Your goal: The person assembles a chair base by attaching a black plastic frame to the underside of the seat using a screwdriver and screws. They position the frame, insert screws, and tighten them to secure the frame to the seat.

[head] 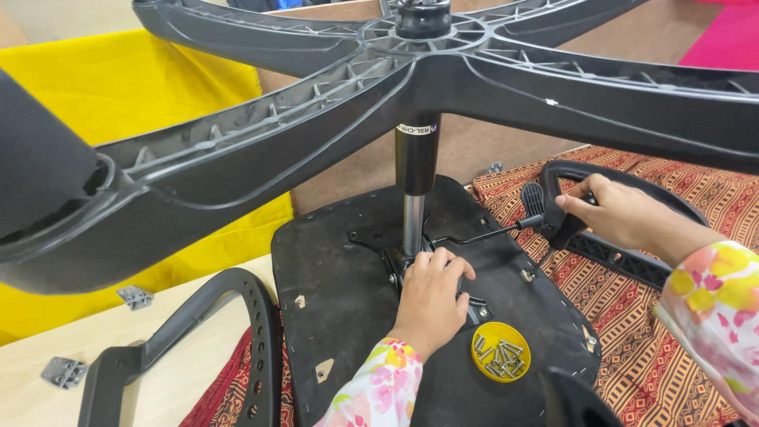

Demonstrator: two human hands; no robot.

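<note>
**Chair base fitted to the upturned seat; screws still in their dish**

Nearest, a yellow dish (500, 362) of screws lies on the black seat underside (332, 316), seemingly unused. The left hand (431, 296) is closed around the mechanism plate (395, 261) at the gas column's (415, 170) foot. The right hand (621, 212) is curled around the lever handle (545, 207). Overhead, the five-armed base (332, 103) is already seated on the column; both armrests (198, 332) appear unattached.

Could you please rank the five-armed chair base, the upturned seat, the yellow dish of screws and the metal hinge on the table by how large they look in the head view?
1. five-armed chair base, though nearness to the camera inflates it
2. upturned seat
3. yellow dish of screws
4. metal hinge
</note>
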